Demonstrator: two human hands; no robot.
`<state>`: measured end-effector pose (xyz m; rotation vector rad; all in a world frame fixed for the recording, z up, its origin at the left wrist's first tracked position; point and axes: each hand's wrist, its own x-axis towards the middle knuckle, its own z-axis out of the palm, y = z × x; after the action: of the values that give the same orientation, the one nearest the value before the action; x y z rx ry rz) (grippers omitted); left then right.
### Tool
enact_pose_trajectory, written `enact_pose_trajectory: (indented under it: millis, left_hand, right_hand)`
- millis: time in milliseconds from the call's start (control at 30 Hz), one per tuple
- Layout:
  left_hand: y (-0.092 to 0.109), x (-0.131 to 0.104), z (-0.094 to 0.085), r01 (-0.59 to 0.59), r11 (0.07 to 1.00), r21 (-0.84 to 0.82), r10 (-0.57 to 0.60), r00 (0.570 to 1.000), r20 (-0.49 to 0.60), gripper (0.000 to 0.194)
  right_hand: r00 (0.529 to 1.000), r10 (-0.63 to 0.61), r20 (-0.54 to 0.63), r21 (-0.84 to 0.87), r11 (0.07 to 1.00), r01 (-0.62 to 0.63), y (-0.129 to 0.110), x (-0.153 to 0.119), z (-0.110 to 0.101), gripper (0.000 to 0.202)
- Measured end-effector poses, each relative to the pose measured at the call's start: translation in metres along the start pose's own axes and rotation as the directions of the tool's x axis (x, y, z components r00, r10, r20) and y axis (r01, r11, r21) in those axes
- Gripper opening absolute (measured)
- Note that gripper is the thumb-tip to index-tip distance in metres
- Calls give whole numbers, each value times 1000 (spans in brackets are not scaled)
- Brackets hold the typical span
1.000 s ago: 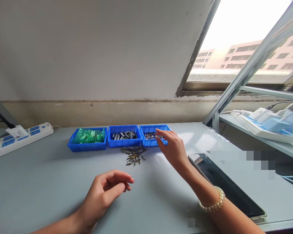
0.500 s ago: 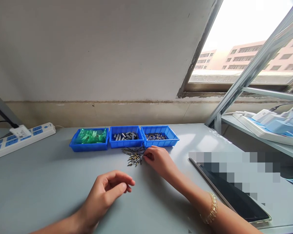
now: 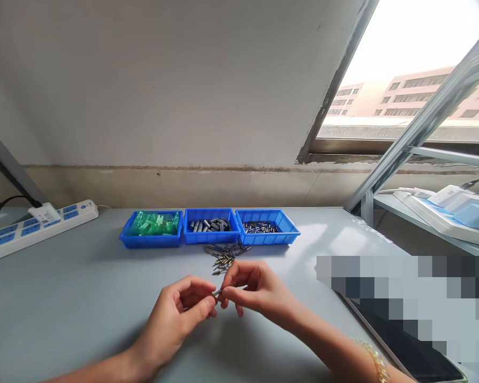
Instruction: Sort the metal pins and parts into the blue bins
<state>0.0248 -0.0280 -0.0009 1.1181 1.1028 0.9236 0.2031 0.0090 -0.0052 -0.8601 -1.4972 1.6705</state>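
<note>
In front of me a small, slim metal pin-like part point(image 3: 217, 292) bridges my two hands. My right hand point(image 3: 255, 287) pinches it between thumb and forefinger. The thumb and fingertips of my left hand point(image 3: 183, 306) close around its other end, which they partly hide. Just beyond the hands lies a loose pile of similar metal pin-like parts point(image 3: 223, 257), some brass-coloured and some dark. Behind the pile, the right blue bin point(image 3: 289, 236) holds thin metal pieces, and the middle blue bin point(image 3: 211, 238) holds short grey metal pieces.
The left blue bin point(image 3: 151, 243) contains green plastic wrapping point(image 3: 154, 223). A white power strip point(image 3: 43, 231) lies at the table's left. On the right are a dark flat device point(image 3: 399, 330), partly blurred out, and a metal shelf frame point(image 3: 367, 207) with chargers.
My right hand has come back from the pile toward my left hand, carrying a metal pin-like part. The left hand's fingers now meet it. The view has shifted slightly.
</note>
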Motion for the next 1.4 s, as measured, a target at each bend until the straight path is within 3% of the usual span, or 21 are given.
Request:
enact_pose_trajectory:
  millis: [133, 233, 367, 567, 667, 767, 867, 933, 1033, 1167, 1267, 1400]
  left_hand:
    - [3, -1, 0, 0, 999, 43, 1, 1000, -23, 15]
    - [2, 0, -1, -6, 998, 58, 8, 999, -40, 14]
    - [-1, 3, 0, 22, 1000, 1, -22, 999, -39, 19]
    - [-2, 2, 5, 58, 998, -34, -56, 997, 44, 29]
    - [0, 0, 7, 56, 998, -35, -54, 997, 54, 29]
    - [1, 0, 8, 53, 996, -77, -43, 992, 116, 24]
    - [1, 0, 8, 66, 991, -120, -44, 983, 178, 20]
    - [0, 0, 8, 73, 989, -126, -52, 985, 162, 16]
    - [2, -1, 5, 41, 991, -130, -37, 999, 36, 15]
    - [9, -4, 1, -43, 993, -110, 31, 993, -115, 13]
    - [9, -6, -1, -89, 993, -77, 86, 995, -39, 14]
    - [3, -7, -2, -110, 991, -71, 115, 990, 80, 19]
  right_hand:
    - [998, 0, -62, -55, 998, -4, 0, -2, 3, 18]
    - [995, -8, -104, 7, 1000, 9, 0, -1, 2, 20]
    - [982, -111, -153, 26, 993, 116, 1, -2, 3, 17]
    - [977, -203, -57, 39, 978, 206, 8, -4, 10, 16]
    - [953, -298, -53, -135, 948, 288, 8, -6, 13, 13]
    - [917, -399, 24, -343, 858, 382, 5, -9, 17, 8]
    - [886, -453, 94, -430, 785, 447, 2, -12, 18, 7]
    - [879, -471, 78, -448, 770, 453, -1, -12, 14, 9]
    - [875, -484, -24, -452, 785, 422, -5, -10, 4, 8]
    - [902, -412, -127, -531, 796, 289, -5, -7, -5, 6]
    - [954, -272, -126, -527, 833, 168, 1, -6, -2, 9]
    - [994, -93, -63, -285, 956, 71, 12, -3, 5, 2]
